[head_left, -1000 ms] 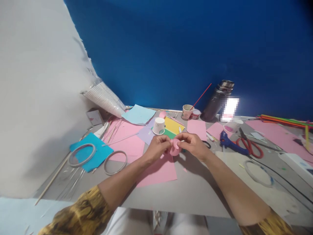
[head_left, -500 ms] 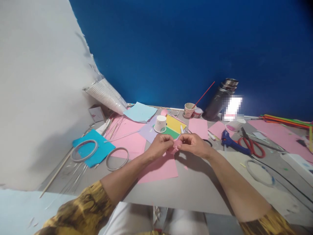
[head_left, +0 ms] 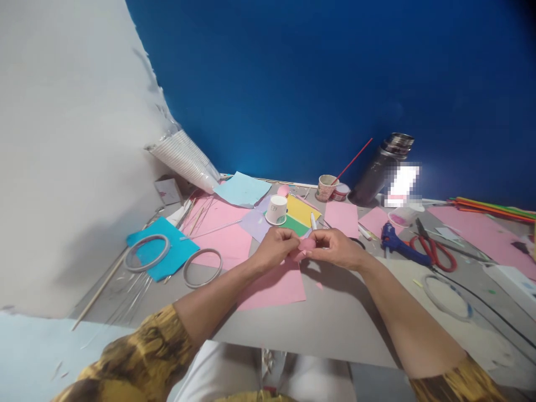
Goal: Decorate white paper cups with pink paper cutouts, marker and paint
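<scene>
A: Your left hand [head_left: 274, 248] and your right hand [head_left: 335, 250] meet at the middle of the counter [head_left: 335, 329], fingertips facing each other.

B: Yes, and you pinch a small pink paper piece [head_left: 305, 245] between them. Both of your hands are closed down to a fingertip grip on it, one from each side, with the other fingers curled in.

A: You hold that piece just above the near pink sheet [head_left: 272, 287], which lies flat on the counter under your wrists.

B: Just beyond your knuckles a white marker [head_left: 313, 221] lies on the green sheet [head_left: 295, 225] and the yellow sheet [head_left: 302, 211], with an upturned white paper cup [head_left: 277, 210] beside them.

A: To your right, well apart from your hands, lie the blue glue gun [head_left: 397, 243] and the red scissors [head_left: 434, 252].

B: To your left, a tape ring [head_left: 202, 268] lies on the counter, partly over a pink sheet.
</scene>
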`<state>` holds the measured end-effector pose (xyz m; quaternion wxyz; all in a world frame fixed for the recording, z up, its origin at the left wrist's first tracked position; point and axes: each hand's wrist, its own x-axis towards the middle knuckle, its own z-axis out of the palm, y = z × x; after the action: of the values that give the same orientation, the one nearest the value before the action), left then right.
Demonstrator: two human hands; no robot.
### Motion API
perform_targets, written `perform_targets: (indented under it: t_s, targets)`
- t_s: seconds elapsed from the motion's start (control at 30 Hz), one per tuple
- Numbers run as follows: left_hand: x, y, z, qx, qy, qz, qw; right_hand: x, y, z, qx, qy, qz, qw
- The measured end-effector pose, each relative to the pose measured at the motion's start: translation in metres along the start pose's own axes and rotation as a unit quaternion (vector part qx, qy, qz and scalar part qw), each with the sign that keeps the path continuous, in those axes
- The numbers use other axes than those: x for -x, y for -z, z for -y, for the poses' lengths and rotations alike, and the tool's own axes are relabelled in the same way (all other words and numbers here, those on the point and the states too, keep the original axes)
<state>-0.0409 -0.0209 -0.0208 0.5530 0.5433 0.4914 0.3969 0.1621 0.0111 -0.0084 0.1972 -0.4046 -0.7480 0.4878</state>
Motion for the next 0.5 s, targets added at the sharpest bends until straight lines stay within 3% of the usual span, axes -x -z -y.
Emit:
perform_targets:
  t_s: [0.17, 0.3, 0.37, 0.43, 0.5]
  targets:
    - [-0.001, 0.000, 0.001, 0.004, 0.018, 0.004, 1.000, 0.001, -0.001, -0.001, -0.021, 0.012, 0.023, 0.999]
    - [-0.001, 0.001, 0.000, 0.022, 0.013, -0.004, 1.000, -0.002, -0.005, 0.004, -0.010, 0.020, 0.005, 1.000]
    - [-0.001, 0.003, -0.001, 0.023, 0.014, -0.024, 0.999, 0.000, 0.004, 0.009, -0.002, 0.043, -0.049, 0.998]
    - [-0.003, 0.005, -0.001, 0.035, 0.026, -0.030, 0.999, 0.009, 0.027, 0.012, 0.039, 0.057, -0.154, 0.986]
    - [-0.004, 0.007, -0.002, 0.047, 0.040, -0.026, 0.998, 0.029, 0.061, 0.006, 0.169, 0.011, -0.253, 0.953]
